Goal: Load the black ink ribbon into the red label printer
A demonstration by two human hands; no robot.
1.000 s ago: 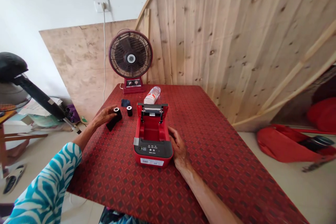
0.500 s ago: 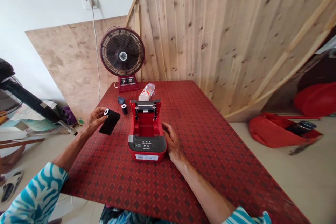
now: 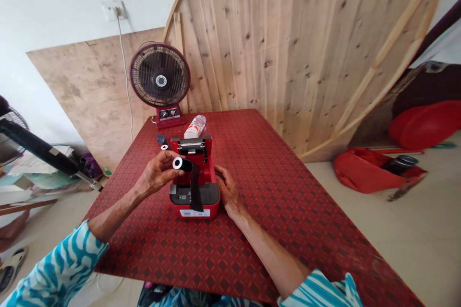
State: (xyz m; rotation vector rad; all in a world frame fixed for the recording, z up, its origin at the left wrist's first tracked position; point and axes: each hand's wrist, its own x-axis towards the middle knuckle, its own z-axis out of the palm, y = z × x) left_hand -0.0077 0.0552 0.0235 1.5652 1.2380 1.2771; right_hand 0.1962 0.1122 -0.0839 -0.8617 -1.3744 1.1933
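A small red receipt printer (image 3: 194, 211) with a dark grey front panel stands on the table, its lid (image 3: 192, 146) raised at the back. Just above its open red bay, my left hand (image 3: 162, 169) pinches a black paper roll (image 3: 185, 165) by its left end. The roll's white-rimmed core faces left, and a loose black strip hangs from it over the front panel. My right hand (image 3: 227, 188) lies against the printer's right side, fingers curved along it, holding it. Behind my left hand, a second small roll (image 3: 164, 147) is mostly hidden, only its white-ringed top showing.
A clear plastic bottle (image 3: 195, 126) lies behind the printer, with a crumpled dark scrap (image 3: 161, 138) to its left. A dark red fan (image 3: 160, 76) stands at the table's (image 3: 273, 211) far left corner. Wooden boards (image 3: 270, 48) lean behind the table.
My left hand has carried the black paper roll rightward from beside the printer to above its bay. My right hand stays against the printer's side. The view has shifted slightly.
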